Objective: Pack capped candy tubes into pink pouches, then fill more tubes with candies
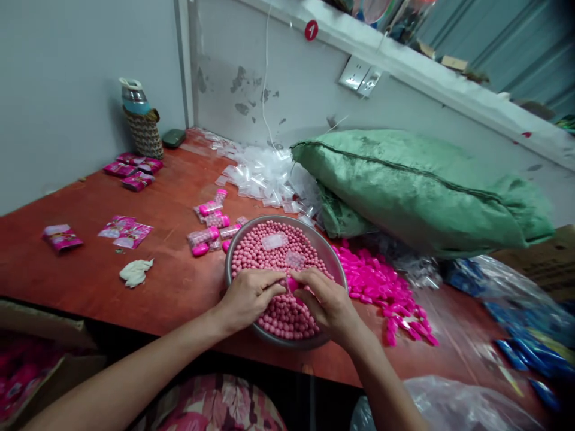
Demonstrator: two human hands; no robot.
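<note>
My left hand (249,298) and my right hand (332,304) meet over a metal bowl (340,268) full of pink beads (254,248). The right fingers pinch a bright pink cap (293,284). Pressed against it, the left fingers close around a small clear tube, mostly hidden by them. Two clear tubes (275,241) lie on the beads. Left of the bowl sit several bead-filled tubes with pink caps (217,221). A heap of loose pink caps (377,278) spreads to the right, and a pile of clear tubes (265,176) lies behind.
A large green sack (417,185) rests behind the bowl on the red table (179,305). Pink printed packets (63,237), a crumpled white scrap (136,272) and a bottle in a woven sleeve (142,129) are at left. Blue packets (530,335) and plastic bags lie right.
</note>
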